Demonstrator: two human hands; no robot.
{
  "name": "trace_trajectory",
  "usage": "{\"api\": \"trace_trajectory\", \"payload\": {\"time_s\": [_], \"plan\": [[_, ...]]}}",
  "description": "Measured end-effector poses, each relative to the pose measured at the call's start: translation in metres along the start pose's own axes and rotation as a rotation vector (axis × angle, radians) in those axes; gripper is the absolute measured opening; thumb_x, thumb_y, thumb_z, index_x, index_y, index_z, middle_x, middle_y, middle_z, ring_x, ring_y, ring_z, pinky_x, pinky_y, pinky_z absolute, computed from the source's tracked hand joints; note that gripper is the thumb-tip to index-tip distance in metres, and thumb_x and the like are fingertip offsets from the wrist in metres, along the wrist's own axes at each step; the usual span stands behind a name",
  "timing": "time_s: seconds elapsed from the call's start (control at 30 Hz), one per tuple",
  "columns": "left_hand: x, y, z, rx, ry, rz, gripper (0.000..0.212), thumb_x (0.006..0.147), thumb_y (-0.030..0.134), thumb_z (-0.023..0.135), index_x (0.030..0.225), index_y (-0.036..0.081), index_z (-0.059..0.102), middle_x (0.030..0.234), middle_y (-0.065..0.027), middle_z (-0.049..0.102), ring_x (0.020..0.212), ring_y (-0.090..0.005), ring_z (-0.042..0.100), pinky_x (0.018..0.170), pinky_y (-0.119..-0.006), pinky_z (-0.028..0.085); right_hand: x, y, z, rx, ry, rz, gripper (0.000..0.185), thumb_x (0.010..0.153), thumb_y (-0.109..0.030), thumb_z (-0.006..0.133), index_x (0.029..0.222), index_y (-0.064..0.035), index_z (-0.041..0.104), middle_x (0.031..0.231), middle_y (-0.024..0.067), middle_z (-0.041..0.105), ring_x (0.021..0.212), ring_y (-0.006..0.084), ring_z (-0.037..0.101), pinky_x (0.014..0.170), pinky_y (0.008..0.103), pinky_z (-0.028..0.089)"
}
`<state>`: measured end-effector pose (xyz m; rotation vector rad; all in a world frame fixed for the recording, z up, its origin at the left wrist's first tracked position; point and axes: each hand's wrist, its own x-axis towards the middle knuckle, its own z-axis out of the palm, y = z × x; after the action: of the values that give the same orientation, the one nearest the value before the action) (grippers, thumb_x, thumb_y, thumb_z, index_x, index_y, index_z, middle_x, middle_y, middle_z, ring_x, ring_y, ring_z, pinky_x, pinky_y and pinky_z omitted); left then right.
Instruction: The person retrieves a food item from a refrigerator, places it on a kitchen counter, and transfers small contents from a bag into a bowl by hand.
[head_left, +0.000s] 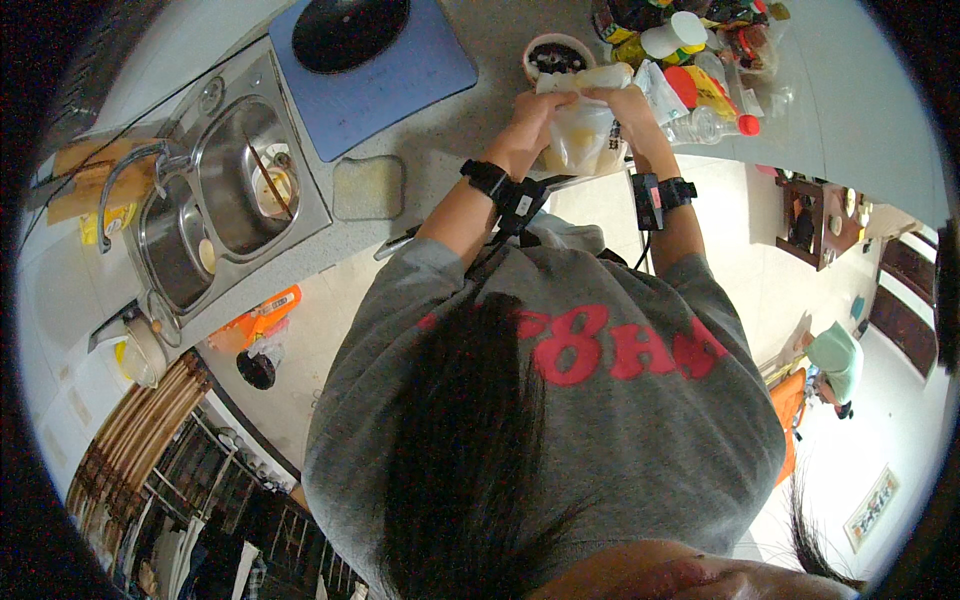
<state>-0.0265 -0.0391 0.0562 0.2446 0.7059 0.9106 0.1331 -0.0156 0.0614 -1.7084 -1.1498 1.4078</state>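
Note:
Between my two hands is a translucent plastic bag with dark printed writing and pale yellowish contents, held over the counter's front edge. My left hand grips the bag's upper left side, with the thumb along the top. On the other side, my right hand pinches its upper right part. Just beyond the bag stands a round bowl with something dark and glossy inside; the bag's bunched top hides its near rim. Both wrists wear black straps with small devices.
Bottles and packets crowd the counter at right, including a clear plastic bottle with a red cap. At left are a blue panel with a black round surface, a shallow rectangular tray and a double steel sink. Another person is far right.

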Motion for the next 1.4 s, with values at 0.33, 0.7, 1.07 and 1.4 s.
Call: {"api": "trace_trajectory", "payload": {"time_s": [0.33, 0.7, 1.07, 1.4], "plan": [[0.005, -0.004, -0.008, 0.125, -0.102, -0.045, 0.028, 0.078, 0.022, 0.051, 0.101, 0.005, 0.051, 0.099, -0.0041, 0.055, 0.093, -0.0153, 0.052, 0.081, -0.028, 0.040, 0.003, 0.014, -0.017, -0.675, -0.114, -0.589, 0.034, 0.064, -0.005, 0.054, 0.098, -0.0056, 0.057, 0.089, 0.0153, 0.059, 0.080, 0.0254, 0.057, 0.072, 0.0305, 0.044], [0.015, -0.008, -0.016, 0.139, -0.155, -0.005, 0.035, 0.078, 0.023, 0.051, 0.108, 0.005, 0.047, 0.106, -0.0050, 0.051, 0.100, -0.0172, 0.048, 0.086, -0.030, 0.038, 0.007, 0.020, -0.012, -0.923, -0.028, -0.397, 0.044, 0.060, 0.003, 0.052, 0.102, -0.0115, 0.055, 0.094, 0.0153, 0.057, 0.085, 0.0307, 0.055, 0.076, 0.0326, 0.044], [-0.011, 0.005, -0.002, 0.167, -0.189, 0.021, 0.039, 0.080, 0.035, 0.047, 0.105, 0.006, 0.051, 0.109, -0.0054, 0.051, 0.102, -0.0169, 0.047, 0.089, -0.032, 0.034, -0.008, -0.016, 0.000, 0.237, -0.088, 0.152, 0.045, 0.057, -0.003, 0.056, 0.102, -0.0117, 0.055, 0.096, 0.0166, 0.056, 0.088, 0.0329, 0.053, 0.077, 0.0353, 0.043], [-0.011, 0.011, 0.006, 0.175, -0.166, -0.018, 0.033, 0.081, 0.026, 0.045, 0.107, 0.006, 0.048, 0.108, -0.0065, 0.051, 0.100, -0.0192, 0.049, 0.087, -0.033, 0.038, 0.000, 0.008, -0.021, -0.898, -0.112, -0.676, 0.048, 0.057, 0.002, 0.051, 0.103, -0.0123, 0.055, 0.097, 0.0159, 0.056, 0.090, 0.0332, 0.052, 0.081, 0.0364, 0.041]]}}
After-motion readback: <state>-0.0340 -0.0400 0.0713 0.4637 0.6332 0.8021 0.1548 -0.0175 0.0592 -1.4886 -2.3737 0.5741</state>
